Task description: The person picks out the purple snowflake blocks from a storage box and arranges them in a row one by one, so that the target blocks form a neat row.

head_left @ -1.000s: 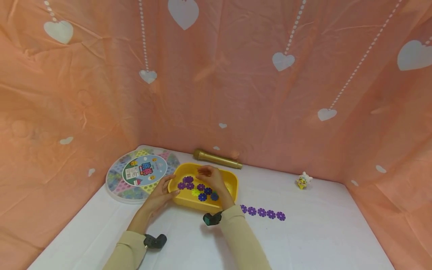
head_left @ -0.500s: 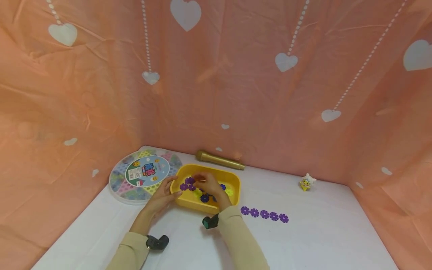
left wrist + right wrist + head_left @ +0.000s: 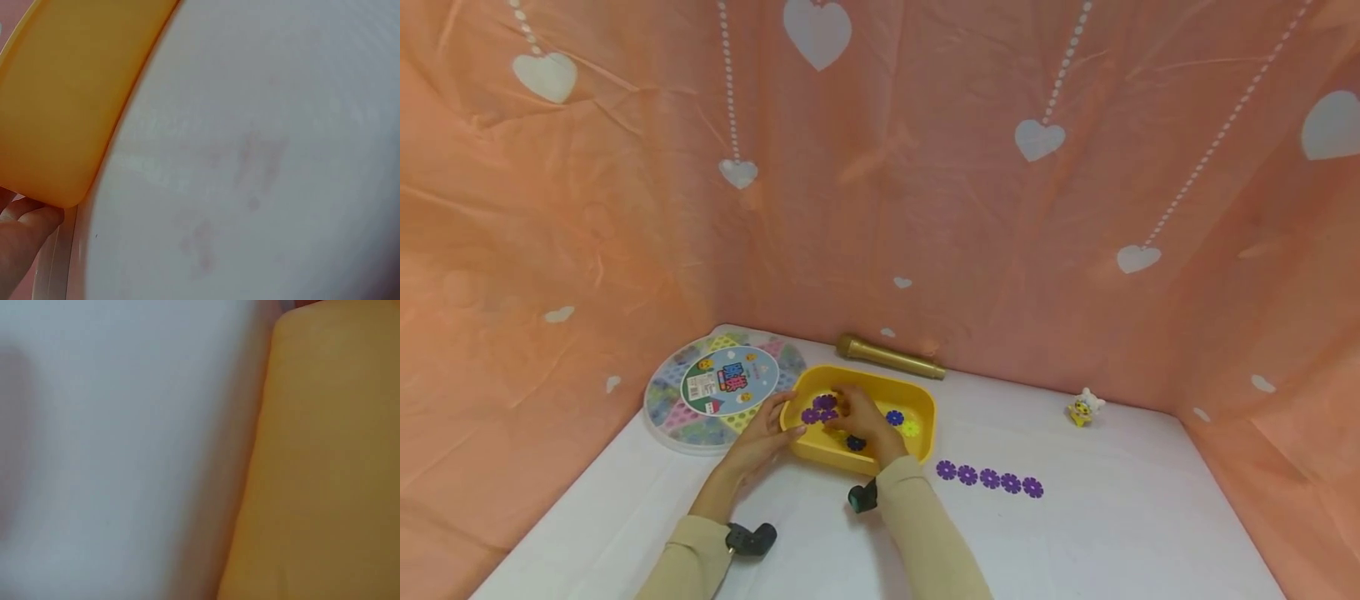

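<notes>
A yellow plastic tub (image 3: 823, 451) holds several snowflake-shaped building discs. My left hand (image 3: 762, 435) grips the tub's left end, thumb at the near side and fingers at the far side. In the left wrist view, its fingers (image 3: 39, 220) press against the tub's corner. My right hand (image 3: 862, 417) is inside the tub, fingertips right beside a small cluster of purple discs (image 3: 812, 416). Whether it pinches one cannot be made out. A dark blue disc (image 3: 855, 443) lies below that hand. Right of it are a blue disc (image 3: 895, 417) and a yellow-green disc (image 3: 911, 428).
Several purple discs (image 3: 990, 478) form a row on the white table (image 3: 1075, 533), right of the tub. A round Chinese checkers box (image 3: 688, 433) lies to the left. Behind the tub is a gold microphone (image 3: 891, 357). A small toy figure (image 3: 1084, 407) stands at the back right.
My right hand has moved left and lower inside the tub, to the purple cluster, uncovering the blue and yellow-green discs at the right. My left hand stays on the tub; the view shifts slightly.
</notes>
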### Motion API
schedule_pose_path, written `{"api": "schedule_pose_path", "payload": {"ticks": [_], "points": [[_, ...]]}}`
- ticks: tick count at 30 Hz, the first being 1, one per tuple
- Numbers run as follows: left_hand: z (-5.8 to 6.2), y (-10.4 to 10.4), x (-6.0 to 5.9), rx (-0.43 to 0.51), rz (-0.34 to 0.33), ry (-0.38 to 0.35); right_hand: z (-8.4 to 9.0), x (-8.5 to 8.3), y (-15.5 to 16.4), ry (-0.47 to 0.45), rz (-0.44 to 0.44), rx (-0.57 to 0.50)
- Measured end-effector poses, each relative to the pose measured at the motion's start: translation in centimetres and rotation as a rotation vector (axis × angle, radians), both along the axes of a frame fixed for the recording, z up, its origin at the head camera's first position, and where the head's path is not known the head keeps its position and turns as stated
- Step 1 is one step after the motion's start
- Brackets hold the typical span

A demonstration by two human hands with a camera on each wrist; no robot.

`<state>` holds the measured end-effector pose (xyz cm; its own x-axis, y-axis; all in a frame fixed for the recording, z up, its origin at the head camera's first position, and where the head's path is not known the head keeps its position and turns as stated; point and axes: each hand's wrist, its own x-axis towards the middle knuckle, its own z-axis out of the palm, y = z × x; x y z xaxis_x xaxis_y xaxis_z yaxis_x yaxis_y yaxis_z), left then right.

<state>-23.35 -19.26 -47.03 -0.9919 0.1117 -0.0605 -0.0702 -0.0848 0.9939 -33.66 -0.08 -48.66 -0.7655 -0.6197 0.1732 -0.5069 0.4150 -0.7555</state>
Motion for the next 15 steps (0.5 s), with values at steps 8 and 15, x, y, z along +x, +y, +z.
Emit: {"api": "schedule_pose_path", "payload": {"ticks": [8,15], "points": [[-0.5,0.1,-0.2,0.034,-0.011,0.018,1.4,1.2,-0.5,0.065,0.009,0.159],[-0.4,-0.1,-0.4,0.024,0.008,0.021,2.0,1.6,-0.9,0.168,0.016,0.247]]}}
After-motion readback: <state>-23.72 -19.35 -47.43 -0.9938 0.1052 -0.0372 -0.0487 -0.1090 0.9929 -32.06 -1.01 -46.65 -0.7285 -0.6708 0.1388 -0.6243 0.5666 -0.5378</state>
